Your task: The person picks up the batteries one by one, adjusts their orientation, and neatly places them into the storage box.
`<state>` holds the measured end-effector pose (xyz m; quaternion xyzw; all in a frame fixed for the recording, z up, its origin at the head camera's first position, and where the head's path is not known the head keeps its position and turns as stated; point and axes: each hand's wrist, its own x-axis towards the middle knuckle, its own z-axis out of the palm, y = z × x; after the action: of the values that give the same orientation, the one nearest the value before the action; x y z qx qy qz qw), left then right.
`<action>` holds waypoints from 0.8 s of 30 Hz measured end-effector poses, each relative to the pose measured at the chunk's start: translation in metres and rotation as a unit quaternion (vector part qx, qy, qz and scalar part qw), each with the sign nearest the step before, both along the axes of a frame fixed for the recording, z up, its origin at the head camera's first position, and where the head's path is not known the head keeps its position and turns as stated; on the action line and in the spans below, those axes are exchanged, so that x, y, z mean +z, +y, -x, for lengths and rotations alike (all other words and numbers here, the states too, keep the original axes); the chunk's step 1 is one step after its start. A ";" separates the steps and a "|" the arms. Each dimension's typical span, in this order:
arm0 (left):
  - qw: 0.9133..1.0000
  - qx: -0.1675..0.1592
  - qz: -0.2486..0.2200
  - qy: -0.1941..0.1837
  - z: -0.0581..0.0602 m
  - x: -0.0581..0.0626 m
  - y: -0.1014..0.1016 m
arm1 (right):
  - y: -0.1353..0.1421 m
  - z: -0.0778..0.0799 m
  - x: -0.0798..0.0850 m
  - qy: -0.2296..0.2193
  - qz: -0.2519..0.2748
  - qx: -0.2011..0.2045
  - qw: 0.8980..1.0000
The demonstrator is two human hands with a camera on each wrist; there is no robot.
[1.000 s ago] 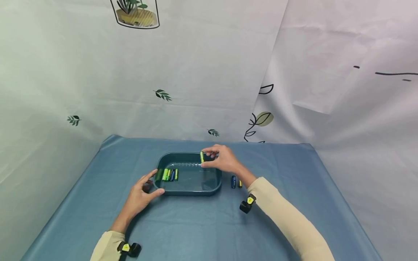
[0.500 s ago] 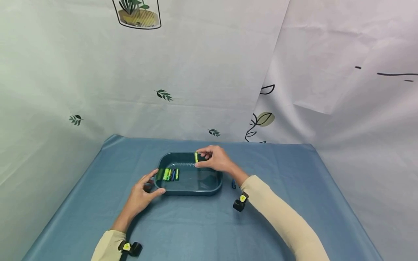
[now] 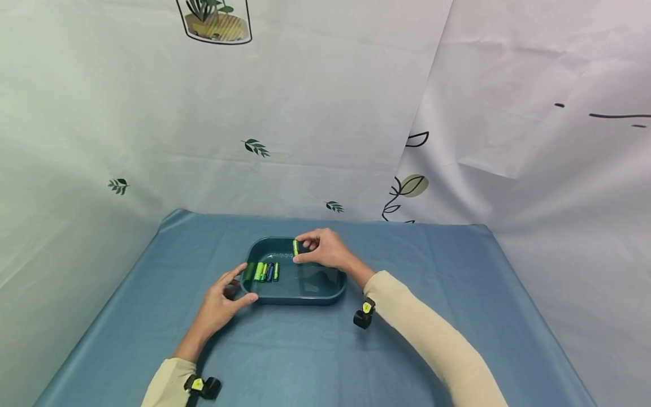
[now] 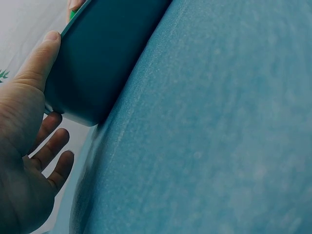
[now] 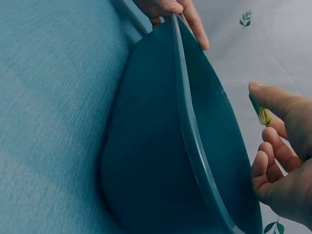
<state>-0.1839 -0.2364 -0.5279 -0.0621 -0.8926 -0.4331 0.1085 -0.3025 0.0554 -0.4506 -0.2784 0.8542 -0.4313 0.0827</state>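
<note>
My right hand [image 3: 328,249] holds a yellow-green battery [image 3: 295,247] upright between thumb and fingers, over the far middle of the blue-green tray [image 3: 300,301]. The right wrist view shows this battery's striped lower end [image 5: 263,116] below the thumb, above the tray's rim. A row of green and blue batteries [image 3: 260,272] lies side by side on the tray's floor at the left. My left hand [image 3: 218,305] grips the tray's near left corner, thumb on the front rim and index finger at the left side. In the left wrist view its other fingers [image 4: 59,165] hang off the wall.
A blue cloth [image 3: 305,350] covers the table under the tray. Behind it hangs a pale wall cloth [image 3: 315,113] printed with leaves. My right sleeve [image 3: 432,333] crosses the right of the table, over the place beside the tray's right end.
My right hand has carried the battery left over the tray. The batteries on the table right of the tray have gone out of sight behind my forearm. My left hand stays put.
</note>
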 end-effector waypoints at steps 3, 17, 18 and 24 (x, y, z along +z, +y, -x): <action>1.000 0.002 0.002 -0.001 0.000 0.000 0.000 | -0.004 0.000 0.000 0.001 -0.004 0.004 1.000; 1.000 0.001 -0.001 0.006 0.001 -0.001 0.001 | -0.022 -0.005 -0.012 -0.043 0.032 -0.019 0.998; 1.000 0.001 -0.001 0.006 0.001 -0.001 0.001 | -0.024 -0.005 -0.013 -0.043 0.033 -0.020 0.998; 1.000 0.002 0.000 0.000 0.001 0.000 0.001 | -0.031 -0.007 -0.019 -0.049 0.037 -0.032 0.998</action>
<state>-0.1850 -0.2350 -0.5282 -0.0603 -0.8925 -0.4333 0.1097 -0.2959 0.0246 -0.4694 -0.2325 0.8410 -0.4781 0.1006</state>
